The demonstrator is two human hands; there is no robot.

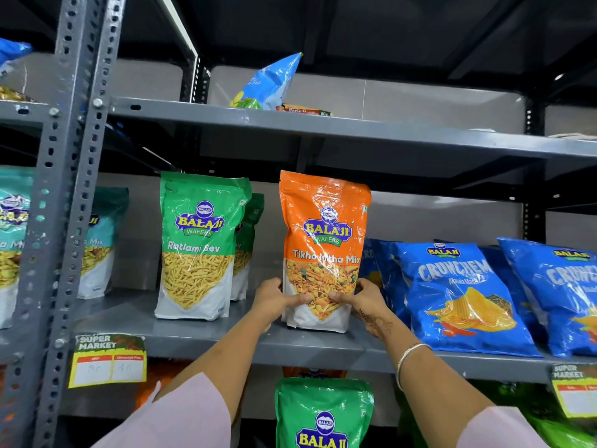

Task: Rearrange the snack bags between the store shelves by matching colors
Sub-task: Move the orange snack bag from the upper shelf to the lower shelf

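An orange snack bag (323,234) stands upright on the middle shelf (206,337). My left hand (274,300) grips its lower left side and my right hand (363,299) grips its lower right side, thumbs across the front. To its left stands a green bag (198,244) with a second green bag (247,250) behind it. Blue chip bags (452,295) lean on the shelf to the right. Another green bag (323,412) stands on the shelf below, with an orange bag's top (313,371) showing behind it.
Teal bags (97,240) stand at the far left behind the perforated grey upright (64,195). A blue bag (271,84) and a flat biscuit pack (305,110) lie on the upper shelf. Yellow price tags (108,360) hang on the shelf edge.
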